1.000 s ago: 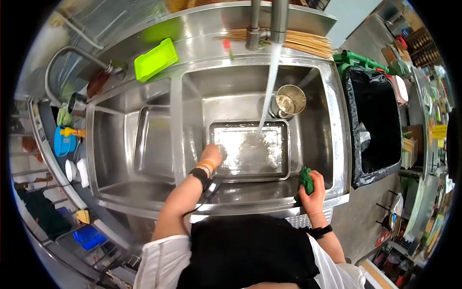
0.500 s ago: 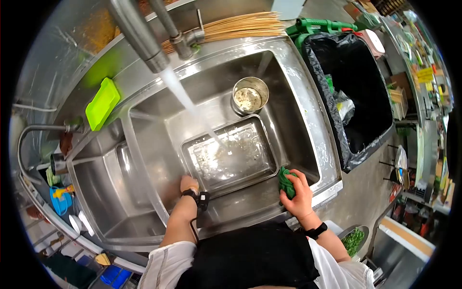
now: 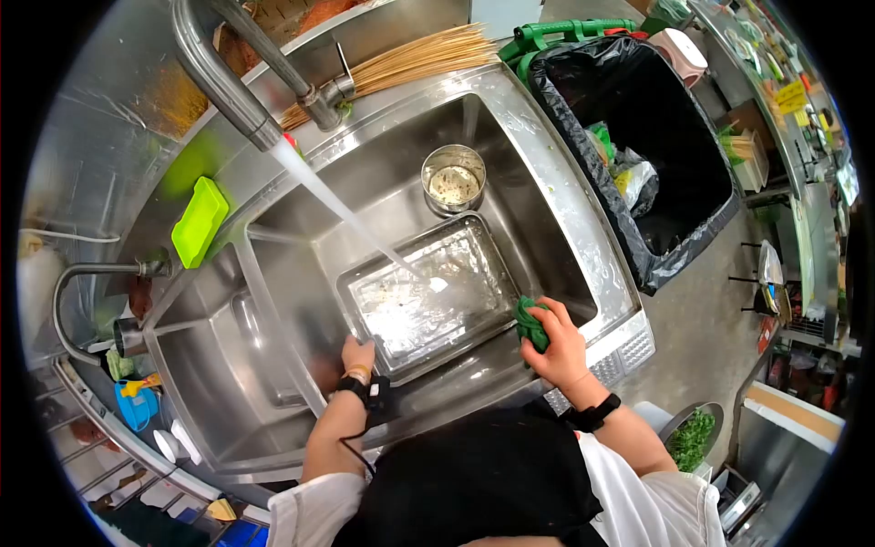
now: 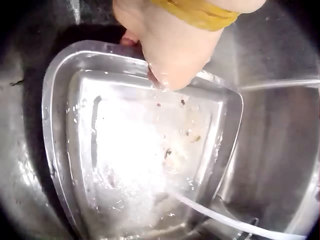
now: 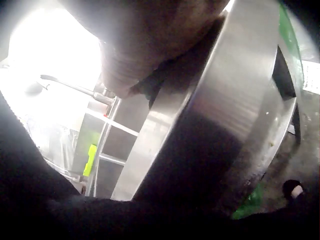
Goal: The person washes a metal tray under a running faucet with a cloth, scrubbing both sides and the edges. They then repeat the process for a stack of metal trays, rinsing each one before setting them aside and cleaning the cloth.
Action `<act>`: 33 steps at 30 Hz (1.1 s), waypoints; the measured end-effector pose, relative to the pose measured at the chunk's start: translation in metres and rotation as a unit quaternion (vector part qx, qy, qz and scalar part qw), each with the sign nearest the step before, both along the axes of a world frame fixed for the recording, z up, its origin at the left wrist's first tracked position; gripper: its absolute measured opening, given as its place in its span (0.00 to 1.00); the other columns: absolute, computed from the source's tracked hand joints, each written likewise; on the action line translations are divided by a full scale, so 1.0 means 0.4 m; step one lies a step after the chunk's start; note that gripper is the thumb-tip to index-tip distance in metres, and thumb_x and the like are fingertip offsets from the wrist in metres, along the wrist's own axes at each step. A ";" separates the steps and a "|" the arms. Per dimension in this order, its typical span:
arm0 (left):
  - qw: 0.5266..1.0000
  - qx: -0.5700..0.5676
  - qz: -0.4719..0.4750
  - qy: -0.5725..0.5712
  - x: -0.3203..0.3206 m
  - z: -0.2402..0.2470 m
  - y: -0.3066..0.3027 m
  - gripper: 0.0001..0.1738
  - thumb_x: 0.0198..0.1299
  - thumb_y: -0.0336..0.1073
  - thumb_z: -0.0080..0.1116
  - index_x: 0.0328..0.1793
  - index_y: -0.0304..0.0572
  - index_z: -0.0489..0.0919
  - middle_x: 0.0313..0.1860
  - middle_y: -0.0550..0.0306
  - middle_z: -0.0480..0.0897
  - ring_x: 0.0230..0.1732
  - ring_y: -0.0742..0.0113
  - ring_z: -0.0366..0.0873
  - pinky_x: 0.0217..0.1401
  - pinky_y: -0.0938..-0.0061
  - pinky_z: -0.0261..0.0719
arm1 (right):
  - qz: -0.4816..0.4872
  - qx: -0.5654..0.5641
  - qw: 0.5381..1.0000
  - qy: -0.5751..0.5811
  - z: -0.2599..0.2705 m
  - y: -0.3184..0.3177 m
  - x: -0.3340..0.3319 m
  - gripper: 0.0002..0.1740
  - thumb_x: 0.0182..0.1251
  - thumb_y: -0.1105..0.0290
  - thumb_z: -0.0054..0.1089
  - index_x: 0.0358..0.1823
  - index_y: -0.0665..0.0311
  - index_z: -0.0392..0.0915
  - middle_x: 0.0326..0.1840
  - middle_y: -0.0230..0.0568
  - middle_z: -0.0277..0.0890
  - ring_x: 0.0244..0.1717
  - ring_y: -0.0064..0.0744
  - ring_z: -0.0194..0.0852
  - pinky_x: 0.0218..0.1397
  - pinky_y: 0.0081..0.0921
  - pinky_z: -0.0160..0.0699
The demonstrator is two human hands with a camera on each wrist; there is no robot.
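A shallow rectangular metal tray (image 3: 465, 287) lies in the larger sink basin, water running into it. My left hand (image 3: 359, 354) grips its near left edge; in the left wrist view the thumb (image 4: 172, 72) laps over the rim (image 4: 56, 127) and most fingers are hidden behind. My right hand (image 3: 561, 351) holds a bunched green cloth (image 3: 531, 324) at the tray's near right corner. Mostly shadow and blur cover that hand (image 5: 135, 45) in the right wrist view. Small dark bits float in the tray's water.
The faucet (image 3: 228, 96) pours over the basin. A metal cup (image 3: 453, 157) stands beyond the tray. Skewers (image 3: 415, 62) and a lime-green plastic tray (image 3: 200, 222) lie along the back ledge. The smaller basin (image 3: 205, 351) is left; a black-lined bin (image 3: 679, 137) stands right.
The head view has turned, so the sink now appears slanted. My right hand has brought the green cloth closer to the tray's corner. My left hand has slid nearer along the tray's left side.
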State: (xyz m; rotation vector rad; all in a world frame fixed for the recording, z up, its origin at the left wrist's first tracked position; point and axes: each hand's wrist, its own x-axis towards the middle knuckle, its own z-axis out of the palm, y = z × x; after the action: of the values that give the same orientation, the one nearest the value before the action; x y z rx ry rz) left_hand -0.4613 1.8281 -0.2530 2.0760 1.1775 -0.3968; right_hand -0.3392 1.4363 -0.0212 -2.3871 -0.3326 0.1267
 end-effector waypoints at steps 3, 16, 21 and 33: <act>0.978 -0.156 0.137 -0.010 0.062 0.254 -0.050 0.27 0.50 0.33 0.63 0.58 0.32 0.72 0.42 0.48 0.81 0.40 0.57 0.81 0.36 0.64 0.79 | 0.001 0.016 1.000 -0.011 0.001 -0.004 -0.005 0.26 0.49 0.67 0.66 0.54 0.56 0.76 0.59 0.43 0.73 0.44 0.51 0.81 0.44 0.42 0.82; 0.983 -0.015 -0.118 -0.139 0.102 0.717 -0.070 0.31 0.52 0.40 0.61 0.59 0.25 0.72 0.51 0.34 0.81 0.54 0.42 0.80 0.58 0.59 0.75 | 0.008 0.054 0.998 -0.024 -0.014 -0.026 -0.015 0.25 0.50 0.66 0.65 0.53 0.55 0.76 0.59 0.41 0.73 0.42 0.50 0.82 0.43 0.42 0.83; 0.976 0.013 -0.155 -0.149 0.076 0.824 0.008 0.34 0.52 0.38 0.60 0.64 0.24 0.69 0.55 0.37 0.79 0.57 0.49 0.77 0.60 0.62 0.73 | 0.012 0.067 0.997 -0.033 -0.019 -0.029 -0.016 0.24 0.50 0.66 0.65 0.52 0.56 0.77 0.60 0.41 0.73 0.43 0.50 0.82 0.45 0.41 0.84; 0.885 -0.322 0.136 -0.306 0.035 0.634 -0.147 0.29 0.46 0.19 0.49 0.60 0.29 0.71 0.47 0.51 0.80 0.47 0.61 0.79 0.52 0.71 0.78 | 0.192 0.278 0.936 0.095 0.112 0.111 0.084 0.27 0.53 0.71 0.69 0.56 0.61 0.72 0.60 0.49 0.68 0.65 0.44 0.65 0.68 0.36 0.65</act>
State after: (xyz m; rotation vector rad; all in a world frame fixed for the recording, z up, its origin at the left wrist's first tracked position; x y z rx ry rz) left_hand -0.4473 1.7693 0.0008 1.2814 0.7806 0.0255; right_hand -0.3057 1.4807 0.0238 -1.7135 -0.6461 0.3854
